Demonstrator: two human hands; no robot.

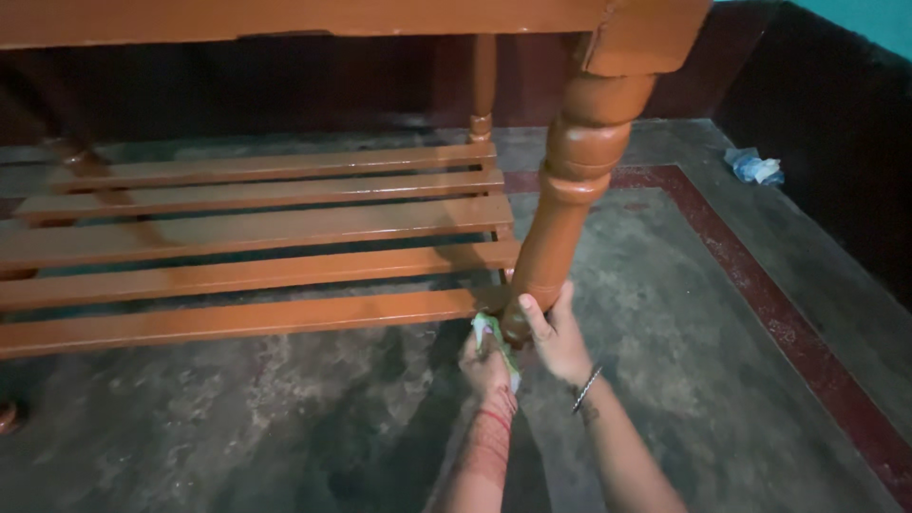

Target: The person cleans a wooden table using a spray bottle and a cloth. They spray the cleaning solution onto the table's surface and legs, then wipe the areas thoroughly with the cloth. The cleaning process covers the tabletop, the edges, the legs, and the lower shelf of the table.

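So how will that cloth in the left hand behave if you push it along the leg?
The cloth looks floppy, bunched up in the left hand, so it should wrap the turned leg easily. The leg's glossy paint suggests it will probably slide with little drag.

table top point(285, 17) cut off by upper edge, leg point(570, 180) foot hidden behind both hands, cloth point(492, 340) mostly hidden in left hand point(486, 369), forearms cut off at bottom, blue-white scrap point(755, 167) by wall too small to tell

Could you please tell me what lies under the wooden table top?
Under the table top a slatted shelf spans the turned legs. Both hands, left holding a cloth, cover the near leg's foot.
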